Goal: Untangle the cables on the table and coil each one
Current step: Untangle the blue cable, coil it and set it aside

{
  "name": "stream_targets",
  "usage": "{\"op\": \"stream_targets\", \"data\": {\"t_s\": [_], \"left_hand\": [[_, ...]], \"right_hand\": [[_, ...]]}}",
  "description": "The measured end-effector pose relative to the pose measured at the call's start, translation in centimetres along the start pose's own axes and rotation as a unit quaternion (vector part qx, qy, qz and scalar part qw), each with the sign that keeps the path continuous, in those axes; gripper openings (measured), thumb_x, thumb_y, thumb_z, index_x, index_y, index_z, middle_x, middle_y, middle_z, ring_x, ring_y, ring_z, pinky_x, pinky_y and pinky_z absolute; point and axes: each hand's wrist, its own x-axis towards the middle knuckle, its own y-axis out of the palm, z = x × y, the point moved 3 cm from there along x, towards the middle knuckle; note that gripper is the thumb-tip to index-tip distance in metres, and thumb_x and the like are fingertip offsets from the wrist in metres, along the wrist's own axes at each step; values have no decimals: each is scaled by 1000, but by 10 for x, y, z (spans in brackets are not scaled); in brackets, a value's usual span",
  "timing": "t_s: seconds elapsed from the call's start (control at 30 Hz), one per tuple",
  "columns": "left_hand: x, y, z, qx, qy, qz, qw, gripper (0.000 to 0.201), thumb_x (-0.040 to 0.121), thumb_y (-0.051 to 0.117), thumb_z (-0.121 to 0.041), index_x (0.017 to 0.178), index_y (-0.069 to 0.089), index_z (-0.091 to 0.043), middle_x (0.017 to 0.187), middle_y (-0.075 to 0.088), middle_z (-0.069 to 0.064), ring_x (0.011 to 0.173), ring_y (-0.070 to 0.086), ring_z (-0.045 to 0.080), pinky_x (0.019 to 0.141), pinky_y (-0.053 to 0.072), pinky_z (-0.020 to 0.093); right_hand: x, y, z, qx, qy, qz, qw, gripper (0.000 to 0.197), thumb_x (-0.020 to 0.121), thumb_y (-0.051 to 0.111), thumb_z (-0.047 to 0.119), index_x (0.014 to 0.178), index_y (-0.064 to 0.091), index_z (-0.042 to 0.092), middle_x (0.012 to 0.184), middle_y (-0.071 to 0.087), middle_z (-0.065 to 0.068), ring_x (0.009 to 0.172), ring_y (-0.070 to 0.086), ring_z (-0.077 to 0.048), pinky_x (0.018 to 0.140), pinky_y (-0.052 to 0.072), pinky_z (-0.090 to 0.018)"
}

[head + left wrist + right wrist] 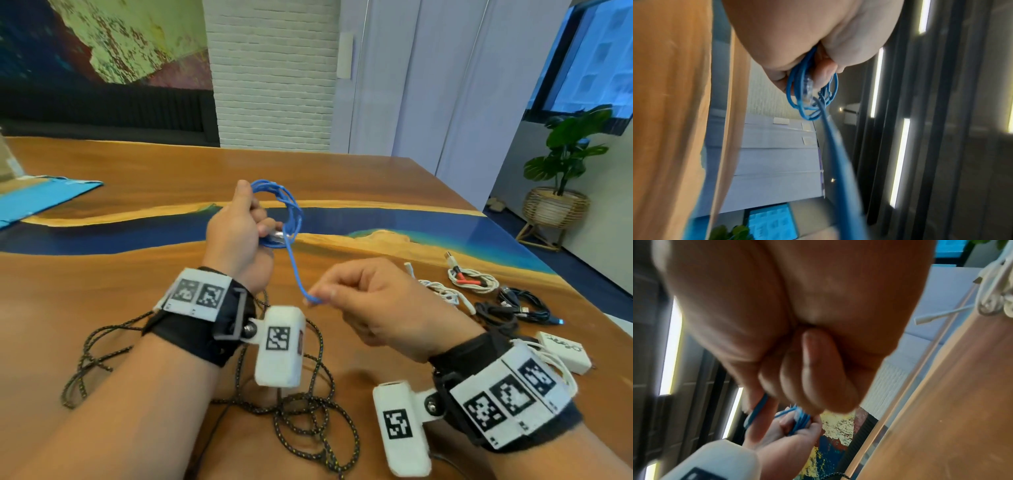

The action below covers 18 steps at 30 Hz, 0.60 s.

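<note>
Before us spreads a broad wooden table point(144, 171) with a blue and sand-coloured resin band running across it, backed by a white brick pillar point(274, 68) and a painted wall; a potted plant point(565, 161) stands on the floor off the far right corner. On the wood just in front of us sprawls a dark braided cable point(301, 407), loose and looped, partly under our forearms. To the right lie coiled bundles: black cables point(520, 305), a white cable with red ends point(472, 277), another white cable point(442, 291) and a small white box point(565, 349) near the edge.

Above the table we hold the blue cable point(291, 209). Our left hand point(239, 236) has its fingers curled round the gathered coil, gripping several loops together; the left wrist view shows a clear plug point(807, 91) lying against those loops beside the fingers. From the coil one strand drops down and toward us to our right hand point(370, 298), which pinches the free end between thumb and forefinger, the other fingers folded into the palm. Both hands are raised clear of the wood, close to each other, with the short strand between them slightly slack.
</note>
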Motion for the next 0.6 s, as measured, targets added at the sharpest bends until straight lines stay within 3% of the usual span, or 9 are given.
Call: {"op": "stream_targets", "data": {"t_s": [0.1, 0.17, 0.27, 0.37, 0.4, 0.5, 0.6], "left_hand": [[9, -11, -8, -37, -20, -12, 999, 37, 109, 43, -39, 79, 45, -18, 51, 25, -9, 40, 28, 8, 64, 44, 24], [8, -9, -5, -33, -27, -7, 999, 37, 110, 42, -39, 79, 44, -18, 50, 24, -9, 39, 28, 9, 63, 44, 25], [2, 1, 5, -2, -33, 24, 999, 37, 110, 42, -39, 79, 44, -18, 52, 22, -8, 40, 26, 9, 61, 43, 26], [-3, 9, 11, 16, -22, 50, 998, 37, 110, 41, -36, 78, 44, -18, 52, 22, -8, 41, 24, 9, 60, 43, 25], [-5, 12, 13, 21, -18, 60, 998, 37, 111, 40, -36, 78, 44, -18, 52, 22, -8, 41, 24, 9, 59, 43, 25], [-10, 18, 19, 67, 4, 90, 994, 37, 111, 39, -35, 78, 43, -18, 53, 23, -8, 44, 21, 10, 62, 41, 28], [-14, 21, 22, 124, 40, 111, 985, 37, 111, 40, -34, 78, 42, -19, 56, 25, -6, 49, 19, 13, 64, 35, 33]], "right_hand": [[-5, 2, 1, -24, 1, 70, 997, 17, 102, 59, 14, 91, 72, 12, 53, 40, -6, 45, 34, -20, 45, 32, -29], [-5, 2, 2, -50, -4, 86, 995, 14, 101, 59, 9, 91, 70, 8, 61, 57, -10, 56, 53, -18, 61, 47, -25], [-4, 2, -4, -103, 24, 111, 988, 15, 100, 62, 7, 87, 68, 12, 88, 77, -6, 81, 66, -11, 81, 48, -26], [-2, 1, -9, -73, 40, 85, 993, 10, 97, 59, -2, 98, 65, 7, 99, 78, -13, 94, 71, -30, 90, 55, -40], [-1, 1, -10, -38, 44, 67, 996, 17, 95, 56, -7, 106, 61, 5, 101, 77, -17, 94, 72, -35, 91, 57, -39], [3, 2, -11, 65, 56, 10, 996, 37, 92, 54, -5, 126, 52, 9, 102, 76, -21, 79, 72, -34, 76, 55, -27], [8, 4, -13, 140, 52, -71, 986, 21, 101, 57, 13, 119, 58, 3, 81, 72, -17, 49, 53, -22, 64, 49, -35]]}}
